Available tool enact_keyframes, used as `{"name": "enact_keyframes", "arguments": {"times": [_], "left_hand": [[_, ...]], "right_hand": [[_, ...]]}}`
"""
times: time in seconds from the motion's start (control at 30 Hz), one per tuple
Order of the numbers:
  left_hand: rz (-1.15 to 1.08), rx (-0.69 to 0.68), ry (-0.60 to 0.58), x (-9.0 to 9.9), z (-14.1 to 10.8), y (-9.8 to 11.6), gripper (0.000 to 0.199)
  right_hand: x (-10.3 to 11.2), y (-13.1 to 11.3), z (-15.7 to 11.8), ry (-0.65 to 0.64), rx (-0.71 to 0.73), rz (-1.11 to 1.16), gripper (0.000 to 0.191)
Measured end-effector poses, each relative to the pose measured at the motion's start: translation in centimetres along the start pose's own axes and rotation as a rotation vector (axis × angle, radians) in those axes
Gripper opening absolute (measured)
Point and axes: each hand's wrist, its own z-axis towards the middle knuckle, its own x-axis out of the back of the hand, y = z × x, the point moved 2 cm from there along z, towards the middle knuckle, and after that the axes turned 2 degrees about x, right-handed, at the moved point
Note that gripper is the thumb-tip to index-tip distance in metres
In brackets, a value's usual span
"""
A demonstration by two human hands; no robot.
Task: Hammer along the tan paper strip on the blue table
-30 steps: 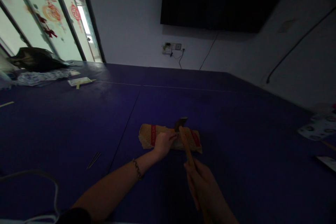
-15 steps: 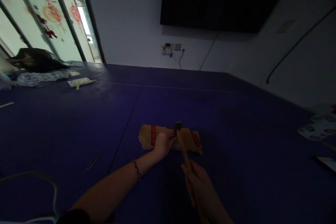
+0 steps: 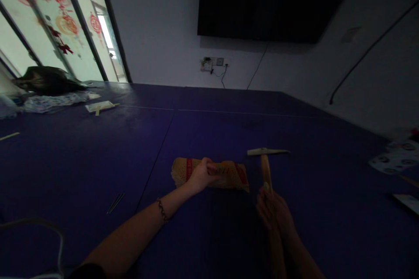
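Note:
A yellowish packet with red bands and print (image 3: 232,175) lies on the dark blue surface in front of me. My left hand (image 3: 203,174) rests over its middle, thumb and fingers apart; whether anything small lies under them I cannot tell. To the right of the packet, my right hand (image 3: 276,213) is wrapped round the wooden handle of a hammer (image 3: 266,170). The hammer's narrow metal head, with one tapered end, is raised and apart from the packet.
Several thin metal rods (image 3: 115,203) lie at left, near a white cable (image 3: 60,244). Farther off are a white packet (image 3: 100,106) and a dark bag (image 3: 49,80). Patterned sheets (image 3: 394,157) and a flat dark-edged object (image 3: 407,202) lie at right. A screen (image 3: 271,4) hangs on the wall.
My right hand has swung the hammer to the right, away from the packet, and its head has turned sideways. The left hand's fingers have loosened from a pinch, staying at the packet.

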Motion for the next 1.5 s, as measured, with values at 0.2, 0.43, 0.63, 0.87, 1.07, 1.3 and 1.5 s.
{"name": "enact_keyframes", "arguments": {"times": [0.2, 0.43, 0.63, 0.87, 1.07, 1.3, 1.5], "left_hand": [[-0.372, -0.095, 0.170, 5.5, 0.8, 3.3, 0.028], [-0.283, -0.317, 0.571, 17.6, -5.1, 8.7, 0.024], [0.440, -0.106, 0.277, 18.3, -16.4, 0.9, 0.031], [0.463, -0.019, 0.062, 15.6, -23.1, -8.5, 0.024], [0.444, 0.015, 0.115, 15.3, -22.0, -7.0, 0.030], [0.343, 0.129, 0.271, 12.7, -19.1, -2.5, 0.031], [0.134, -0.020, 0.217, 8.8, -12.0, 1.3, 0.024]], "right_hand": [[1.3, -0.7, -0.2, 0.039, -0.050, 0.231, 0.029], [1.2, -1.3, -0.7, 0.052, -0.081, 0.343, 0.020], [0.9, -1.0, -0.8, 0.039, -0.146, 0.398, 0.021], [1.4, 0.0, -0.4, -0.114, -0.138, 0.485, 0.015], [1.1, 0.2, -0.4, -0.144, -0.146, 0.497, 0.019], [1.0, 0.3, -0.3, -0.132, -0.131, 0.484, 0.019], [0.8, 0.5, -0.1, -0.188, -0.160, 0.503, 0.022]]}}
